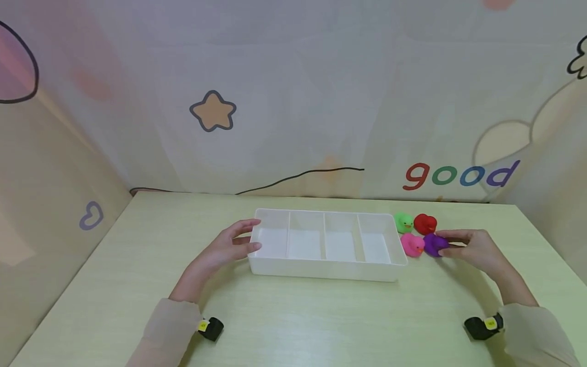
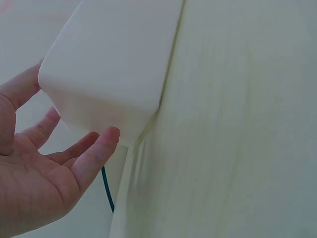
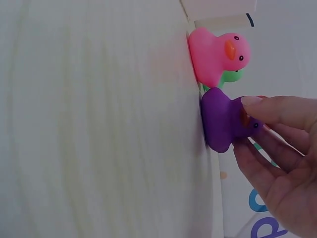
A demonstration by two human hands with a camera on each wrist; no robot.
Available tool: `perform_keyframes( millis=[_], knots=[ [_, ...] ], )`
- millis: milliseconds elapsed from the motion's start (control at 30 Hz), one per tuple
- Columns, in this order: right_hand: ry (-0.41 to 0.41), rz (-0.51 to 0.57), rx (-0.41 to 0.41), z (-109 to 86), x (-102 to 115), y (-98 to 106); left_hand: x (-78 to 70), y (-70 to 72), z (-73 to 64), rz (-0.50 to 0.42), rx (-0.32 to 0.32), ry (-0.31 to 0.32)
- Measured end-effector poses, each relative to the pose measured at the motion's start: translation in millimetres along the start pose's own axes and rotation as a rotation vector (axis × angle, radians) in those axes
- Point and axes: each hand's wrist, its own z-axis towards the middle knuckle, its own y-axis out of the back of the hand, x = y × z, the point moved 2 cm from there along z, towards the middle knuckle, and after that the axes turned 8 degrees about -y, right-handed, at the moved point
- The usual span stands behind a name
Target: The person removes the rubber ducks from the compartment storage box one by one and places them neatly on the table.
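Note:
A white divided box [image 1: 323, 270] with several compartments stands on the table in the head view. My left hand [image 1: 229, 242] holds its left end, thumb toward the front and fingers farther back. The left wrist view shows that hand [image 2: 54, 163] spread around the box's end wall [image 2: 99, 111]. To the right of the box, my right hand [image 1: 477, 250] pinches a purple rubber duck [image 1: 434, 245] by its head. Beside it are a pink duck [image 1: 412, 245], a green duck [image 1: 404, 223] and a red duck [image 1: 425, 224]. The right wrist view shows the red duck mostly hidden by the fingers.
The pale table [image 1: 293, 321] meets a printed backdrop [image 1: 293, 112] behind the box and ducks. Each wrist carries a small black device, one by the left sleeve [image 1: 160, 326] and one by the right sleeve [image 1: 536, 331].

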Motion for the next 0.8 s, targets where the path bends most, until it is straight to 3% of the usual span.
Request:
perform_keyframes(
  millis=[467, 800],
  knots=[
    [0.103, 0.001, -0.056, -15.7, 20.3, 5.8, -4.3, 10.7, -8.2, -0.02, -0.006, -0.01],
    [0.258, -0.093, -0.082, -25.0, 46.2, 2.5, -6.2, 21.2, -17.4, 0.078, -0.072, -0.076]
  ],
)
